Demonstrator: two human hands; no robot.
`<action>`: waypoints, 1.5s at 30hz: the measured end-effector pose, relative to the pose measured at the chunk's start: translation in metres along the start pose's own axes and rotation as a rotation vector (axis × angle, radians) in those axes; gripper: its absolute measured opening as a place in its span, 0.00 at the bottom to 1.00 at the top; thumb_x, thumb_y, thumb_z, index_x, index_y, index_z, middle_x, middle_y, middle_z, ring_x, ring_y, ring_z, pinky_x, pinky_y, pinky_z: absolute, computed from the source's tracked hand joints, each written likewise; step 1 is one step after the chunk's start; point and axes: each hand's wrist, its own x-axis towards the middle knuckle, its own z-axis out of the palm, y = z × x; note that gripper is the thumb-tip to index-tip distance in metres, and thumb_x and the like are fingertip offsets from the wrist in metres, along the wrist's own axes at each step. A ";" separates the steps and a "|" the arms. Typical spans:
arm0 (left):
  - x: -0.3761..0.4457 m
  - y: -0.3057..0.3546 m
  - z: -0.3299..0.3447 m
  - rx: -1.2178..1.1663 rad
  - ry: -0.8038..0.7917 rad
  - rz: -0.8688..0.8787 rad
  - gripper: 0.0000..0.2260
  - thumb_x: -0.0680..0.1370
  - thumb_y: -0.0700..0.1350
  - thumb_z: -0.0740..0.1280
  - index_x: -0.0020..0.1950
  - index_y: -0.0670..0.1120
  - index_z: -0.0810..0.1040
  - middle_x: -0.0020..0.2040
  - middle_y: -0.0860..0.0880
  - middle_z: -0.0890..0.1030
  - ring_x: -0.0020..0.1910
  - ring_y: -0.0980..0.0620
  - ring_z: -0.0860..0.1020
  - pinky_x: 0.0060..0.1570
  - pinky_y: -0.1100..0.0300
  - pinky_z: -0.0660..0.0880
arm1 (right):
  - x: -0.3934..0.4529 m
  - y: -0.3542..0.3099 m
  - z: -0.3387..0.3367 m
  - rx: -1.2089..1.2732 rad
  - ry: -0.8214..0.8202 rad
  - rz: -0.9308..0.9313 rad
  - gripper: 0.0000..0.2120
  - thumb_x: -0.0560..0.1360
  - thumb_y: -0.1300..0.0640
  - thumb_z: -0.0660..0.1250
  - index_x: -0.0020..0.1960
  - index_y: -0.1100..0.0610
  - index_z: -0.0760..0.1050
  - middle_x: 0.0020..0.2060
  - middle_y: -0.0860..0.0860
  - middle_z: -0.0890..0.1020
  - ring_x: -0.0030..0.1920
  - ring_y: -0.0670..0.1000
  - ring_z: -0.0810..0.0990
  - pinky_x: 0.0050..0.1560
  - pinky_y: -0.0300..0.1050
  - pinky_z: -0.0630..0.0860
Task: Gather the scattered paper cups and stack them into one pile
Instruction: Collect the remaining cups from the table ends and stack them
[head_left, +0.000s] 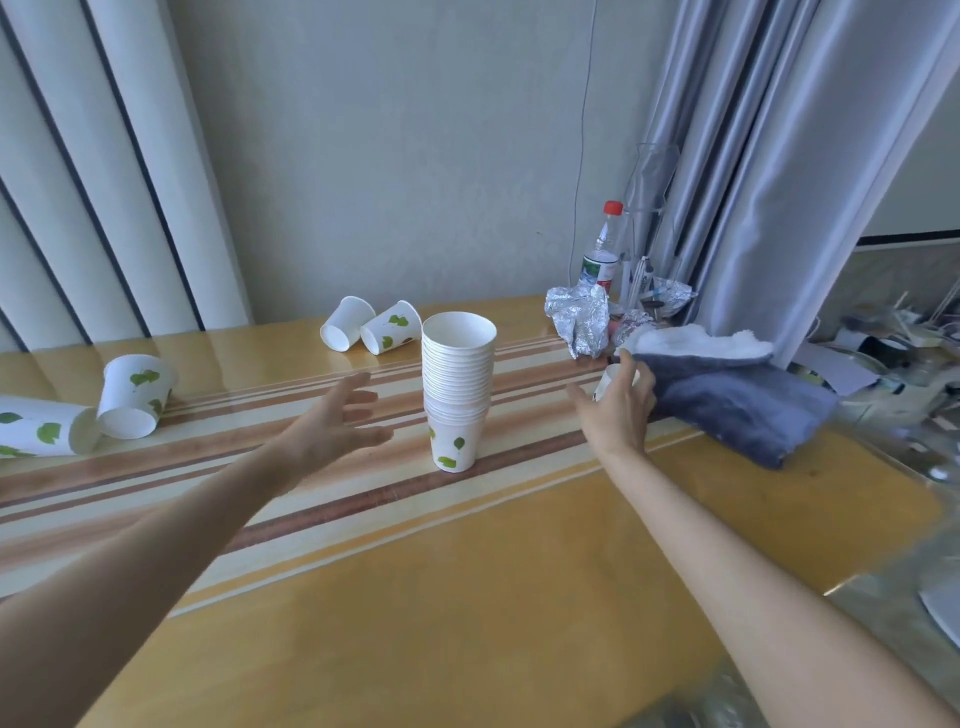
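Note:
A tall stack of white paper cups with green leaf prints (457, 389) stands upright mid-table. Two loose cups lie on their sides behind it, one (346, 322) beside the other (390, 327). Two more lie at the far left, one (136, 396) leaning over another (44, 427). My left hand (332, 421) hovers open to the left of the stack, fingers spread, touching nothing. My right hand (618, 410) is to the right of the stack with its fingers curled around a small white cup (609, 381), mostly hidden behind the hand.
A folded blue-grey towel (737, 400) lies right of my right hand. Crumpled foil (579, 317), a red-capped plastic bottle (602, 249) and pens crowd the back right corner by the curtain (769, 156). The striped wooden table (415, 597) ends at the right, with clutter beyond.

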 end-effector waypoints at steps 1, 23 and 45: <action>-0.002 0.000 0.000 -0.006 0.013 -0.003 0.34 0.72 0.40 0.72 0.74 0.47 0.59 0.69 0.45 0.71 0.63 0.50 0.71 0.63 0.54 0.69 | 0.010 0.007 0.001 -0.072 -0.022 0.065 0.37 0.71 0.50 0.71 0.74 0.54 0.57 0.74 0.63 0.56 0.71 0.66 0.59 0.68 0.56 0.62; -0.070 -0.004 -0.081 0.101 0.165 -0.001 0.19 0.75 0.39 0.68 0.65 0.41 0.71 0.58 0.47 0.76 0.54 0.49 0.76 0.53 0.59 0.72 | -0.084 -0.200 -0.010 0.509 -0.230 -0.431 0.26 0.68 0.60 0.71 0.62 0.55 0.65 0.57 0.52 0.69 0.52 0.48 0.70 0.47 0.27 0.69; 0.060 -0.112 -0.177 0.679 0.571 -0.583 0.35 0.75 0.41 0.66 0.74 0.37 0.50 0.68 0.33 0.65 0.65 0.36 0.68 0.63 0.49 0.68 | -0.111 -0.227 0.156 0.565 -0.589 -0.150 0.39 0.66 0.63 0.71 0.70 0.52 0.54 0.64 0.56 0.66 0.60 0.53 0.71 0.50 0.43 0.74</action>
